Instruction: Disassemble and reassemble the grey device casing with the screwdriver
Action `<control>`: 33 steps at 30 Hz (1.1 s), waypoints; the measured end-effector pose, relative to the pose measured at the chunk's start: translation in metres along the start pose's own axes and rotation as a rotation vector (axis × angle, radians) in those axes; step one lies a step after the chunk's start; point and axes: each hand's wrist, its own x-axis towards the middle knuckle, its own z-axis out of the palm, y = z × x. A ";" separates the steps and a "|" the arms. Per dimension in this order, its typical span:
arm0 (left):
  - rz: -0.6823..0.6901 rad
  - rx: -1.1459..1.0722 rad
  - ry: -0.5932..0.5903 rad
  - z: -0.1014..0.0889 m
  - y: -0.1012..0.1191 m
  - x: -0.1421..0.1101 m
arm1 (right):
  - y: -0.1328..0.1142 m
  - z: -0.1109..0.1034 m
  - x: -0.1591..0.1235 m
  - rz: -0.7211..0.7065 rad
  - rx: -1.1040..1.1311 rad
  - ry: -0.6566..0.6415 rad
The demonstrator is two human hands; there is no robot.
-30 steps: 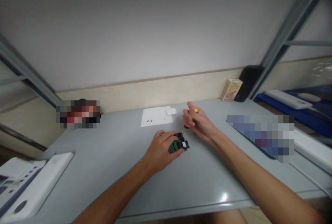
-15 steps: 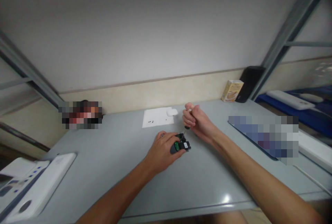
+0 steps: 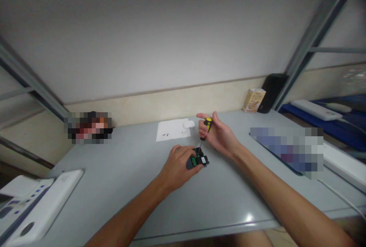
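My left hand (image 3: 180,166) is wrapped around an opened dark electronic device (image 3: 203,160), holding it on the grey table. A green circuit board and a black part with a white label show in it; its far side is under my fingers. My right hand (image 3: 215,134) grips a yellow-and-black screwdriver (image 3: 208,125), its lower fingers curled around the handle while the index finger and thumb stretch away from it. The shaft slants down into the device; the tip itself is too small to make out. Behind lies a white sheet of paper (image 3: 171,126) with several tiny dark screws (image 3: 165,135).
A white rounded case (image 3: 188,124) sits on the paper's right corner. A yellow box (image 3: 254,100) and a black speaker-like object (image 3: 273,92) stand at the back right. White equipment (image 3: 54,205) lies at the left, a blurred-out flat item (image 3: 286,151) with a cable at the right.
My right index finger and thumb have opened away from the screwdriver handle, exposing its yellow end. The screwdriver stays at the device. My left hand keeps its hold.
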 end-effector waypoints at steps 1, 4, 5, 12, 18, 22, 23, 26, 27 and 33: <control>0.002 -0.001 0.001 0.000 0.000 0.000 | -0.001 0.000 -0.001 0.010 0.003 -0.002; 0.011 0.001 -0.001 -0.001 0.000 0.000 | -0.001 -0.001 -0.002 -0.010 -0.042 0.000; 0.014 0.005 -0.002 -0.001 0.000 0.000 | -0.001 -0.001 -0.003 -0.017 -0.062 0.008; 0.023 0.029 0.002 -0.001 0.000 0.000 | 0.001 -0.005 0.001 -0.027 -0.054 0.014; 0.032 0.020 0.009 0.000 -0.001 -0.001 | 0.000 -0.007 -0.003 -0.031 -0.127 -0.014; 0.030 0.026 -0.001 -0.001 0.000 -0.001 | 0.004 -0.001 0.000 -0.063 -0.128 -0.007; 0.030 0.027 -0.002 -0.001 0.000 -0.001 | 0.004 0.000 0.000 -0.046 -0.115 -0.010; 0.034 0.030 0.004 -0.001 0.001 0.000 | 0.002 0.004 -0.001 -0.001 -0.093 -0.015; 0.035 0.032 0.005 -0.001 0.001 0.000 | 0.001 0.005 -0.002 -0.007 -0.110 -0.018; 0.048 0.035 0.009 0.000 -0.001 0.000 | 0.007 0.003 -0.004 -0.058 -0.213 0.006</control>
